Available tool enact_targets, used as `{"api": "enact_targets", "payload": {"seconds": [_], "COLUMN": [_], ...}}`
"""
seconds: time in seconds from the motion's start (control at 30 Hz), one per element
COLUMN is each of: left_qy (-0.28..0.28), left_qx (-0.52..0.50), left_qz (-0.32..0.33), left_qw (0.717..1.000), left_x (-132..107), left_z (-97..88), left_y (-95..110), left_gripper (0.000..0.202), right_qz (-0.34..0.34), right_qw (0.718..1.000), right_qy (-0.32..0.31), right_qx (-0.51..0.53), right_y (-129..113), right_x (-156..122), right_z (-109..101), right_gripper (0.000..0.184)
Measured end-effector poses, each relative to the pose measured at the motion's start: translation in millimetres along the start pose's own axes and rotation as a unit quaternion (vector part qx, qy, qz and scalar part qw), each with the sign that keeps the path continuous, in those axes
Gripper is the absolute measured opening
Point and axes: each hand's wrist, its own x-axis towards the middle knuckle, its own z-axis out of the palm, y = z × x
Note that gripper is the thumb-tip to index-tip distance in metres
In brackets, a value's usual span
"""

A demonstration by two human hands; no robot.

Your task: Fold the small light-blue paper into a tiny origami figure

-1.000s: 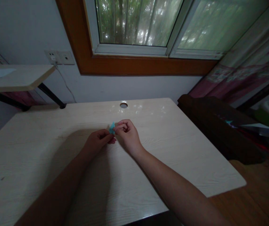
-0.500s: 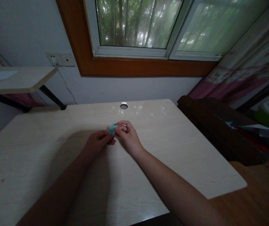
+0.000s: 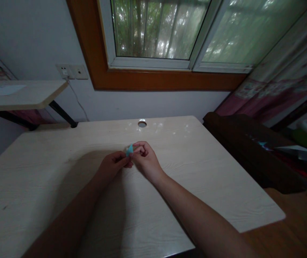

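Observation:
A small piece of folded light-blue paper, pointed at its top, is held between both hands just over the pale wooden desk. My left hand pinches its lower left side, thumb on top. On the right side, my right hand grips it between thumb and fingers. The fingertips of both hands nearly meet and hide the paper's lower part.
Beyond the hands, a round cable hole opens near the desk's back edge. A raised shelf on black legs stands at the left. Dark wooden furniture with papers on it lies to the right, below a curtain.
The blue paper now shows a sharper upright point, and my right fingers have curled slightly. The whole view has shifted a little, with the desk sitting lower in the picture.

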Motion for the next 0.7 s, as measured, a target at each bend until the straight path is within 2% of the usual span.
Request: {"api": "enact_targets", "payload": {"seconds": [0.4, 0.7], "left_qy": [-0.004, 0.005], "left_qx": [0.026, 0.005], "left_qz": [0.004, 0.014], "left_qw": [1.0, 1.0], "left_x": [-1.6, -1.3], "left_z": [0.6, 2.2], "left_y": [1.3, 0.7], "left_gripper": [0.024, 0.021], "right_qz": [-0.033, -0.036], "right_qw": [0.999, 0.998], "right_qy": [0.027, 0.032], "right_qx": [-0.017, -0.033], "right_y": [-3.1, -4.4], "right_x": [-1.2, -2.2], "right_z": [3.9, 3.9], "right_gripper": [0.032, 0.032]}}
